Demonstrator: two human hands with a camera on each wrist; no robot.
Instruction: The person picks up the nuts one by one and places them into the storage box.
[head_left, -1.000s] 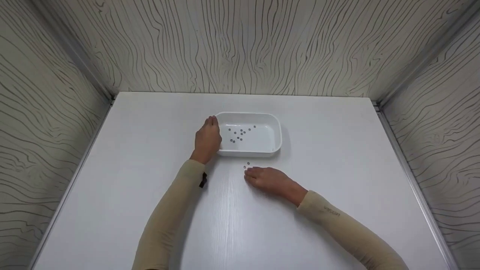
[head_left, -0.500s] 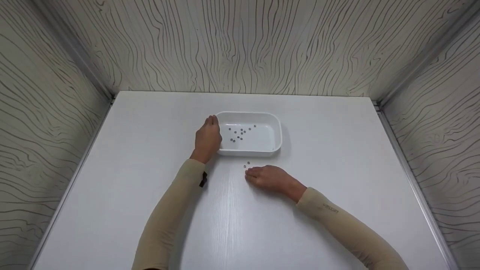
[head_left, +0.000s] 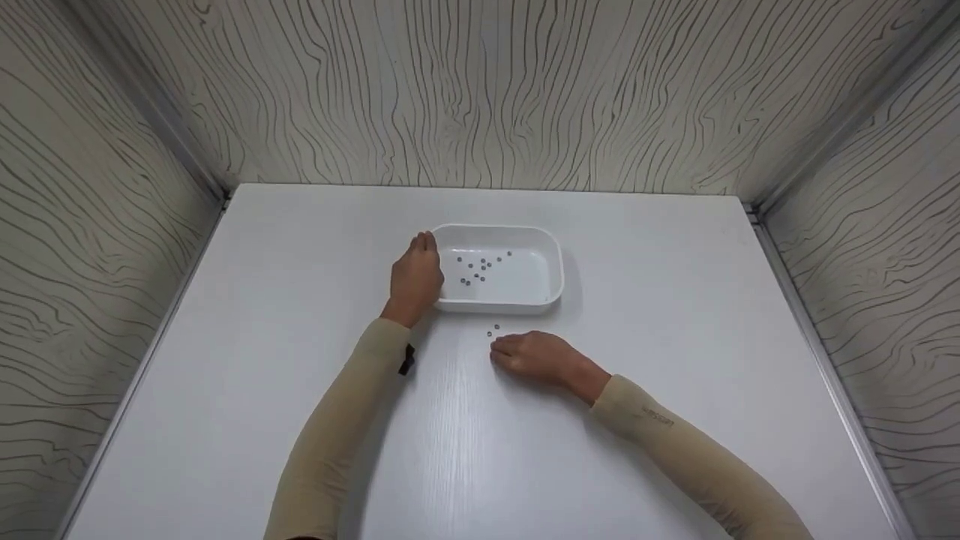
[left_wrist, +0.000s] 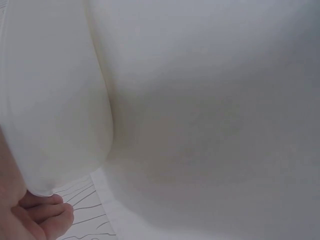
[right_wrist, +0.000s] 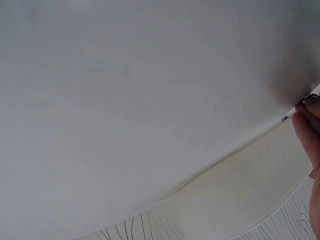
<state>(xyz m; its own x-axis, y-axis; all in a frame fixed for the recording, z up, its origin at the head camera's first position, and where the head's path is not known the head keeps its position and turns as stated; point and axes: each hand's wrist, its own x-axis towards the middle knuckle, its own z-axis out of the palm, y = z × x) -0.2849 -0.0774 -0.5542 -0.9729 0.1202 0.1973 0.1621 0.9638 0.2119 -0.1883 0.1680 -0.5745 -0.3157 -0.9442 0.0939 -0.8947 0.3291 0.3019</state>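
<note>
A white rectangular tray [head_left: 496, 306] stands on the table with several small metal nuts [head_left: 483, 278] scattered on its floor. My left hand [head_left: 416, 281] grips the tray's left end; in the left wrist view its curled fingers [left_wrist: 57, 220] come round the far corner. In front of the tray, my right hand [head_left: 541, 357] is low over the table, its fingertips close together. The right wrist view has thumb and finger pinching at a tiny dark piece, mostly hidden. Just beyond those fingertips lie loose nuts [head_left: 496, 327], one of them a nut [right_wrist: 285, 119] in the right wrist view.
The white table [head_left: 247, 345] runs back to a wall [head_left: 480, 97] with a wavy wood-grain pattern. Similar panels stand at both sides, with metal rails [head_left: 817, 345] along the table's edges.
My right hand has shifted very slightly to the right over the last second, and its forearm with it. The left hand and the tray have stayed put.
</note>
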